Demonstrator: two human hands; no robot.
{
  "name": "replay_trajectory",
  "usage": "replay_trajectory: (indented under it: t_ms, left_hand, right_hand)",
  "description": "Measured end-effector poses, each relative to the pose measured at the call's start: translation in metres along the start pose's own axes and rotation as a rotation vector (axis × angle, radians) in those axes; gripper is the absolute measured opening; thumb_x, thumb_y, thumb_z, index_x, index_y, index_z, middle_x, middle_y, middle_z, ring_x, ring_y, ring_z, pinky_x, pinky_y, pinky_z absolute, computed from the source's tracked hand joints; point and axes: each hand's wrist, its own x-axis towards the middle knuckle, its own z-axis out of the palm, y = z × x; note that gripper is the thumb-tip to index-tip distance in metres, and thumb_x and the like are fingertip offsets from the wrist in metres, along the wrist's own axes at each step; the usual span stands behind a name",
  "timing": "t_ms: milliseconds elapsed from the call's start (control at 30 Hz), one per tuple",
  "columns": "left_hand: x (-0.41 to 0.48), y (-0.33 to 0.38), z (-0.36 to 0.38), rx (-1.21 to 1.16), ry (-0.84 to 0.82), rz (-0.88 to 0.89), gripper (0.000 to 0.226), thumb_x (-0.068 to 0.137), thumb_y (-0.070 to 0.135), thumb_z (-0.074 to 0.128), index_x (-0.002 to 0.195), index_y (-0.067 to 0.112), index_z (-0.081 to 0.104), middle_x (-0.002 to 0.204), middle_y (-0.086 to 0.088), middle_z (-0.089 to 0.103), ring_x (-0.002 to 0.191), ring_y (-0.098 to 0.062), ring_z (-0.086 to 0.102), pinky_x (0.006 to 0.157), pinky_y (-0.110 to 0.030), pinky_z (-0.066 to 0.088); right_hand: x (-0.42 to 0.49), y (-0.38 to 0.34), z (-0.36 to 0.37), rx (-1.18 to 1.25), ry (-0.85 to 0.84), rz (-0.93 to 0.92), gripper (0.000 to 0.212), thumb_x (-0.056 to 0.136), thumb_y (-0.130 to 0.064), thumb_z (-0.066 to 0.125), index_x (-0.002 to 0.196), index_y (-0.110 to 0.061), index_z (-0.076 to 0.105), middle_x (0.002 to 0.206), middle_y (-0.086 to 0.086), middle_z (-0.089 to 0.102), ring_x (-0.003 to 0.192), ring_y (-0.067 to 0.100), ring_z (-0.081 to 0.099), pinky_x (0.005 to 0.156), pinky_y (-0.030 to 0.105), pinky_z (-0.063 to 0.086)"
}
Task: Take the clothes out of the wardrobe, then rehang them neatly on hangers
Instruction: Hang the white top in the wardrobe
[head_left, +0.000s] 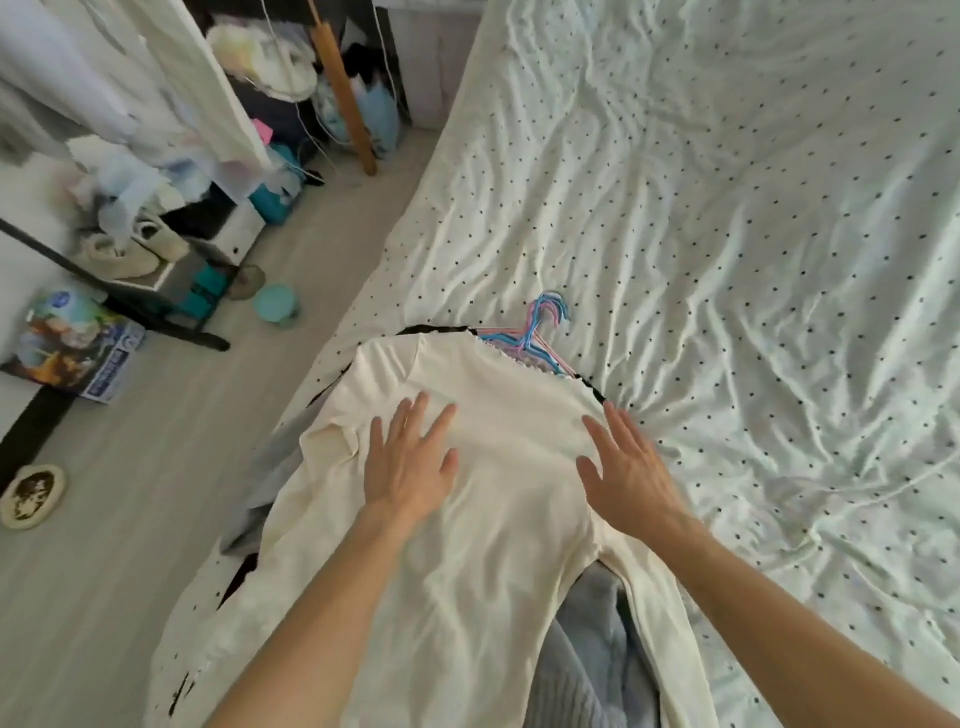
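Left hand, right hand flat, fingers spread, palms down.

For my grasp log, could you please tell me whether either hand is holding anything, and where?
Nothing is held: the left hand and right hand are open, fingers straight, over the cream top.

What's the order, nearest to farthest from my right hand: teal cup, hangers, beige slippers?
1. hangers, on the bed just beyond the right hand.
2. teal cup, on the floor to the left.
3. beige slippers, farther left still.
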Motion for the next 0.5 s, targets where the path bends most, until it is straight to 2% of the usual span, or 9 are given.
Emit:
replay_trajectory:
  t_ms: [133, 200, 267, 367, 433, 500]
  left_hand:
    - [0.093, -0.013, 0.005, 0.038, 0.084, 0.007, 0.063, 0.101, 0.043, 0.040, 0.158, 0.033, 0.016, 0.167, -0.001, 0.010, 0.153, -0.023, 0.010, 0.121, -0.051, 0.010]
    - [0.126, -0.016, 0.009, 0.064, 0.066, 0.028, 0.061, 0.104, 0.037, 0.037, 0.159, 0.030, 0.012, 0.167, 0.001, 0.011, 0.153, -0.022, 0.010, 0.121, -0.051, 0.010]
    - [0.152, -0.019, 0.010, 0.100, 0.044, 0.056, 0.059, 0.105, 0.031, 0.033, 0.159, 0.027, 0.012, 0.166, 0.002, 0.018, 0.153, -0.022, 0.013, 0.121, -0.053, 0.013]
    - [0.175, -0.020, 0.010, 0.148, 0.036, 0.079, 0.051, 0.104, 0.029, 0.035, 0.154, 0.023, 0.031, 0.152, -0.002, 0.043, 0.145, -0.025, 0.031, 0.118, -0.053, 0.018]
    - [0.180, -0.017, 0.006, 0.146, 0.090, 0.088, 0.041, 0.102, 0.028, 0.041, 0.141, 0.021, 0.050, 0.135, -0.007, 0.057, 0.128, -0.030, 0.048, 0.113, -0.049, 0.026]
    - [0.175, -0.014, -0.002, 0.128, 0.158, 0.109, 0.030, 0.101, 0.029, 0.047, 0.125, 0.019, 0.061, 0.119, -0.009, 0.064, 0.112, -0.033, 0.057, 0.103, -0.045, 0.035]
  right_hand:
    - [0.060, 0.012, 0.031, 0.088, 0.068, 0.093, 0.063, 0.103, -0.037, 0.039, 0.158, -0.019, 0.014, 0.166, 0.004, 0.008, 0.152, 0.025, 0.009, 0.123, 0.042, 0.013]
    - [0.076, 0.017, 0.043, 0.140, 0.113, 0.132, 0.058, 0.103, -0.032, 0.039, 0.156, -0.015, 0.022, 0.162, 0.007, 0.023, 0.146, 0.030, 0.025, 0.119, 0.042, 0.021]
    - [0.086, 0.021, 0.053, 0.156, 0.187, 0.146, 0.047, 0.102, -0.027, 0.041, 0.147, -0.013, 0.039, 0.145, 0.010, 0.046, 0.130, 0.035, 0.041, 0.108, 0.045, 0.035]
    - [0.094, 0.025, 0.060, 0.172, 0.242, 0.172, 0.039, 0.101, -0.023, 0.046, 0.138, -0.014, 0.052, 0.123, 0.011, 0.057, 0.116, 0.035, 0.048, 0.098, 0.043, 0.040]
    - [0.098, 0.026, 0.059, 0.180, 0.269, 0.188, 0.035, 0.100, -0.022, 0.050, 0.133, -0.015, 0.057, 0.117, 0.011, 0.059, 0.114, 0.035, 0.049, 0.093, 0.041, 0.041]
    - [0.098, 0.027, 0.053, 0.181, 0.285, 0.184, 0.031, 0.098, -0.020, 0.052, 0.128, -0.015, 0.060, 0.114, 0.010, 0.061, 0.111, 0.035, 0.052, 0.088, 0.041, 0.044]
